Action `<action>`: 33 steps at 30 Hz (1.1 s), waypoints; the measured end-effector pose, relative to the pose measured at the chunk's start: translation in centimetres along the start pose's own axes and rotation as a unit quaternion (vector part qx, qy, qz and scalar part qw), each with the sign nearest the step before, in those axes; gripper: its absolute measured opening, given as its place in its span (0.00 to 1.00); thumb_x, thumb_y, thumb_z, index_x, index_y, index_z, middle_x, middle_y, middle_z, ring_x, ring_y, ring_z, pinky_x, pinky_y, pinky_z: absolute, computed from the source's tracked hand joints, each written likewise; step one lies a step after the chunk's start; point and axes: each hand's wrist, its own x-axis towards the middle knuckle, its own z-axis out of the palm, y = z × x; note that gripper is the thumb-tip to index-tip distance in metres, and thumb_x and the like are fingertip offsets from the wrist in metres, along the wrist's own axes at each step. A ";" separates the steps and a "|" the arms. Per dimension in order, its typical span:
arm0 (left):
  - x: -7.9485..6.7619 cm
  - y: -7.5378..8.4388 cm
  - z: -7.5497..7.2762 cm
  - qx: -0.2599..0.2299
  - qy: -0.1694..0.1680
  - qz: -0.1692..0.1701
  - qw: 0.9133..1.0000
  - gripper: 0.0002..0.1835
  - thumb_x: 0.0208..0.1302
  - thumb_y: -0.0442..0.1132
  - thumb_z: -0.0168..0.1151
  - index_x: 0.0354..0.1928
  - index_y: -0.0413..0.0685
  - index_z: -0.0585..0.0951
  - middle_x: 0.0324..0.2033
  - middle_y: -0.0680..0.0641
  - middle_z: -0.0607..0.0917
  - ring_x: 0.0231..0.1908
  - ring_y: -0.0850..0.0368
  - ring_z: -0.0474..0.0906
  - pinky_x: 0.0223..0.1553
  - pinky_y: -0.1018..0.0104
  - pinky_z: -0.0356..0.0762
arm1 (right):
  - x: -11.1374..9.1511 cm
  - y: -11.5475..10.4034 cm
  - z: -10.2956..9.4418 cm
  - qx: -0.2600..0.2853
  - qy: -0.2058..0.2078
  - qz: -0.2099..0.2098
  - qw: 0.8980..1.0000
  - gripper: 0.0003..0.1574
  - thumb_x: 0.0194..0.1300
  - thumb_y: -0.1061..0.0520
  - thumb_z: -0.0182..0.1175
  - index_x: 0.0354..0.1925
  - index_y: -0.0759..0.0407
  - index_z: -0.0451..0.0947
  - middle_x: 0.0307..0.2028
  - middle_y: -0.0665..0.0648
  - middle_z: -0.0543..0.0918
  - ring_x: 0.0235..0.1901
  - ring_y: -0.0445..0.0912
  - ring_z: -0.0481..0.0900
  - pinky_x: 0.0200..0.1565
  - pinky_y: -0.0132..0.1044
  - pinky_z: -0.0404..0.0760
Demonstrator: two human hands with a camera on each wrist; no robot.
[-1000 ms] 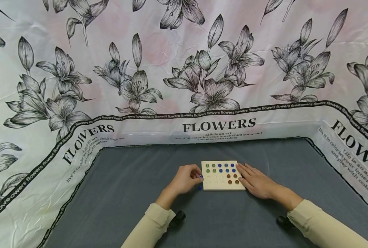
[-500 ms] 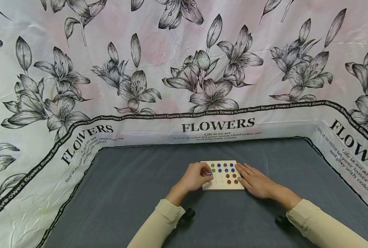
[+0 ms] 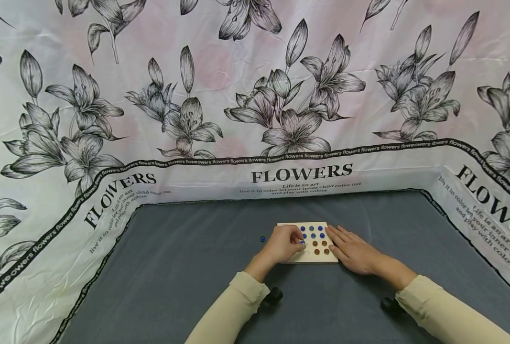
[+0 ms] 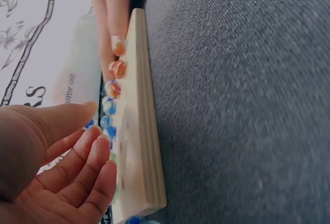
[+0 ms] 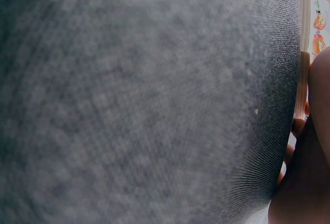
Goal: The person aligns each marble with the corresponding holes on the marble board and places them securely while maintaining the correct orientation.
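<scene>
A pale wooden board with rows of round hollows lies on the grey cloth in the head view. Blue marbles fill its far right hollows, and orange-brown marbles sit in the near right ones. My left hand is over the board's left half, pinching a blue marble between thumb and fingertips. That hand hides the green marbles in the head view. Straight fingers of my right hand rest on the board's right edge.
A loose blue marble lies on the grey cloth left of the board. In the left wrist view, blue marbles show by the board's near end. Behind rises a white flower-print cloth.
My left hand has carried the blue marble rightward from beside the board to above its middle. A loose blue marble left of the board has come into sight. The right hand keeps its place.
</scene>
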 end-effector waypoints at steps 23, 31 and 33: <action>0.8 0.4 1.7 0.039 0.030 -0.039 0.998 0.05 0.59 0.30 0.72 0.37 0.41 0.86 0.23 0.54 0.79 0.23 0.65 0.71 0.28 0.72 0.68 | 0.3 0.5 0.5 -0.007 -0.019 0.017 1.000 0.38 0.84 0.43 0.41 0.79 0.64 0.53 0.79 0.65 0.55 0.77 0.66 0.51 0.73 0.61 0.52; 0.5 0.5 1.3 0.041 0.014 -0.020 0.999 0.07 0.61 0.32 0.71 0.41 0.40 0.86 0.26 0.53 0.81 0.25 0.65 0.71 0.29 0.73 0.70 | 0.4 0.8 0.8 -0.006 -0.024 0.020 0.999 0.39 0.84 0.41 0.39 0.80 0.63 0.52 0.79 0.64 0.55 0.78 0.65 0.50 0.73 0.61 0.51; 0.3 0.6 1.0 0.042 0.010 -0.007 0.999 0.08 0.62 0.33 0.71 0.43 0.40 0.86 0.27 0.52 0.82 0.25 0.65 0.71 0.29 0.73 0.70 | 0.4 0.8 0.8 -0.006 -0.025 0.023 0.999 0.40 0.84 0.41 0.38 0.80 0.63 0.52 0.79 0.64 0.54 0.78 0.64 0.49 0.73 0.60 0.51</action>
